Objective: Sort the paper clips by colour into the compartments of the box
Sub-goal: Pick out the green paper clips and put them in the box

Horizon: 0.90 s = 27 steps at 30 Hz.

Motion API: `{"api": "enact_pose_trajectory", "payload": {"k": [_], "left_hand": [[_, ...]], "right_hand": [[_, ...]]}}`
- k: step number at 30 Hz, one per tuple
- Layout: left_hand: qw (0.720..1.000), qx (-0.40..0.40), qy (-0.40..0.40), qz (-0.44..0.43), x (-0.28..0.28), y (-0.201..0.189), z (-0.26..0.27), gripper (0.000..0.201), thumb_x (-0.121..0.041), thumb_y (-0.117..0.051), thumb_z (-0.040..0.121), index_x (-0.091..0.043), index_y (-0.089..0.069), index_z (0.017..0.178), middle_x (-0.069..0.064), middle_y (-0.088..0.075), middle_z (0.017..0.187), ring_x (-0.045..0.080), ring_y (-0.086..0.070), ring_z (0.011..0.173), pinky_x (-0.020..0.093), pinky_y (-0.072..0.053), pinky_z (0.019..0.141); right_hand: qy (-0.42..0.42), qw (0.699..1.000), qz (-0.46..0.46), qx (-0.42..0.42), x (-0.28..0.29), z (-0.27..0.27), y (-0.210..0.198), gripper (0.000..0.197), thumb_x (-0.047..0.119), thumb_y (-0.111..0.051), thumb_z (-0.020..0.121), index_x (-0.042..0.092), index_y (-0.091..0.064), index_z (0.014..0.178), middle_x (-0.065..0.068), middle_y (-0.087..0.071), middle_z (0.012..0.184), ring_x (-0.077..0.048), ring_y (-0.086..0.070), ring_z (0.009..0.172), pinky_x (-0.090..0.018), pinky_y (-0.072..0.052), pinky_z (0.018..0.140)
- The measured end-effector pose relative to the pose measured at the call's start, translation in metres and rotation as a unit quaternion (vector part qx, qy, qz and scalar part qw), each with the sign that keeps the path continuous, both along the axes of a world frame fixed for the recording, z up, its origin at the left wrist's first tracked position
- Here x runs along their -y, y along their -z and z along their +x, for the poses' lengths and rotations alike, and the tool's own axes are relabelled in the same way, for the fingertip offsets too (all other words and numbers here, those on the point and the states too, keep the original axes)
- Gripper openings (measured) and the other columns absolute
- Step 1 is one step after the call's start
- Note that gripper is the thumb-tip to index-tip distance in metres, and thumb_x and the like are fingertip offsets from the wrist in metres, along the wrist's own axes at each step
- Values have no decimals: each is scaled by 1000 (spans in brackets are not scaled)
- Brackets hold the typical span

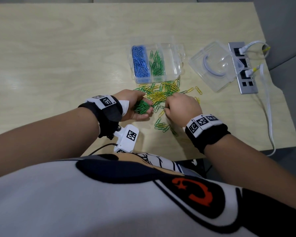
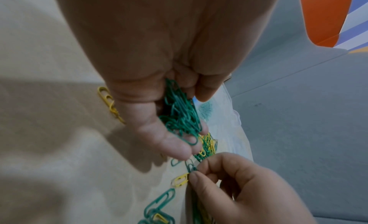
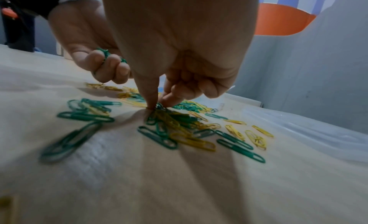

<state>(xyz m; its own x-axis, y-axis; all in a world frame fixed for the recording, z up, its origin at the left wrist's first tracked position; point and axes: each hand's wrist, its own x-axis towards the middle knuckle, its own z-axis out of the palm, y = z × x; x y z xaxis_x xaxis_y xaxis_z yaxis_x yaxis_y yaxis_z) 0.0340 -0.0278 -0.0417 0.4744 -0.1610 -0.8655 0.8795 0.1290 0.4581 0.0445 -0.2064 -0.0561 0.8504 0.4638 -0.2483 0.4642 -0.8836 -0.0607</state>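
Note:
A clear box (image 1: 175,64) stands on the table; its left compartment holds blue clips (image 1: 140,61), the middle one green clips (image 1: 156,64), and the right one looks empty. In front of it lies a mixed pile of yellow and green clips (image 1: 161,94). My left hand (image 1: 135,106) is cupped round a bunch of green clips (image 1: 142,107) (image 2: 181,115). Close beside it, my right hand (image 1: 179,106) pinches a green clip (image 2: 190,166) at the pile's near edge, thumb and forefinger tips down on the table (image 3: 157,107).
A clear lid or case (image 1: 215,65) lies right of the box. Beyond it a metal socket strip (image 1: 243,65) with white cables (image 1: 268,108) runs off the table's right edge. More loose clips (image 1: 162,125) lie near my right wrist.

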Motion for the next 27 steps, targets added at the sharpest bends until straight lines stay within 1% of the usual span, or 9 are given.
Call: {"api": "enact_pose_trajectory", "payload": {"k": [5, 9, 12, 14, 16, 18, 20, 23, 27], "left_hand": [[1000, 1, 6, 11, 1, 2, 1, 45, -37, -29, 102, -8, -56, 82, 10, -61, 62, 23, -60, 72, 28, -56, 65], [1000, 8, 9, 9, 6, -1, 1, 45, -38, -32, 102, -4, -58, 88, 15, -63, 72, 29, -63, 72, 31, -58, 62], [1000, 22, -10, 1, 9, -7, 1, 29, -29, -42, 100, -5, -58, 103, 17, -64, 92, 34, -65, 81, 36, -59, 53], [999, 28, -11, -21, 7, -8, 2, 25, -26, -42, 99, -7, -59, 97, 15, -63, 82, 31, -62, 82, 32, -58, 55], [999, 24, -6, -29, 4, -7, 2, 36, -32, -35, 101, -9, -56, 85, 11, -61, 65, 26, -59, 75, 26, -56, 55], [1000, 18, -7, -17, 1, -5, 3, 43, -37, -29, 102, -9, -55, 81, 9, -60, 60, 22, -58, 69, 24, -55, 56], [1000, 18, -11, -2, -3, -5, 3, 44, -37, -29, 102, -9, -56, 81, 9, -60, 62, 21, -57, 64, 24, -55, 56], [1000, 17, -13, 7, -6, -6, 1, 43, -36, -30, 102, -8, -55, 80, 11, -58, 68, 20, -55, 63, 25, -55, 55], [1000, 13, -18, 14, -12, -5, -1, 42, -34, -30, 102, -9, -54, 80, 11, -57, 70, 19, -55, 59, 25, -55, 55]], "right_hand": [[53, 996, 33, -60, 0, 4, -10, 15, 27, -51, 90, 17, -62, 86, -3, -59, 95, -25, -59, 81, -35, -49, 71], [71, 968, 217, -101, -14, -1, -25, 8, 28, -61, 87, 25, -60, 79, 8, -57, 81, -11, -54, 75, -27, -38, 65], [64, 936, 313, -149, -27, -5, -33, 5, 26, -66, 86, 24, -69, 83, 9, -66, 79, -6, -60, 74, -25, -45, 68], [76, 926, 344, -137, -27, -5, -32, 11, 26, -61, 89, 23, -71, 91, 9, -67, 83, -2, -62, 72, -22, -47, 69], [106, 936, 324, -87, -22, -3, -26, 15, 24, -55, 92, 19, -69, 93, 7, -66, 83, -1, -60, 71, -20, -44, 66], [130, 964, 225, -50, -15, 0, -17, 16, 28, -52, 92, 17, -64, 89, 1, -64, 84, -15, -59, 77, -27, -39, 63], [132, 978, 149, -69, -14, 0, -8, 22, 37, -52, 92, 17, -60, 91, -2, -62, 87, -22, -58, 80, -30, -41, 64], [97, 986, 111, -80, -19, -7, 2, 33, 45, -55, 91, 16, -59, 107, -4, -57, 103, -24, -57, 89, -36, -49, 75], [79, 990, 95, -66, -20, -12, 10, 21, 32, -57, 91, 15, -60, 104, -7, -56, 105, -28, -57, 90, -36, -49, 75]]}}
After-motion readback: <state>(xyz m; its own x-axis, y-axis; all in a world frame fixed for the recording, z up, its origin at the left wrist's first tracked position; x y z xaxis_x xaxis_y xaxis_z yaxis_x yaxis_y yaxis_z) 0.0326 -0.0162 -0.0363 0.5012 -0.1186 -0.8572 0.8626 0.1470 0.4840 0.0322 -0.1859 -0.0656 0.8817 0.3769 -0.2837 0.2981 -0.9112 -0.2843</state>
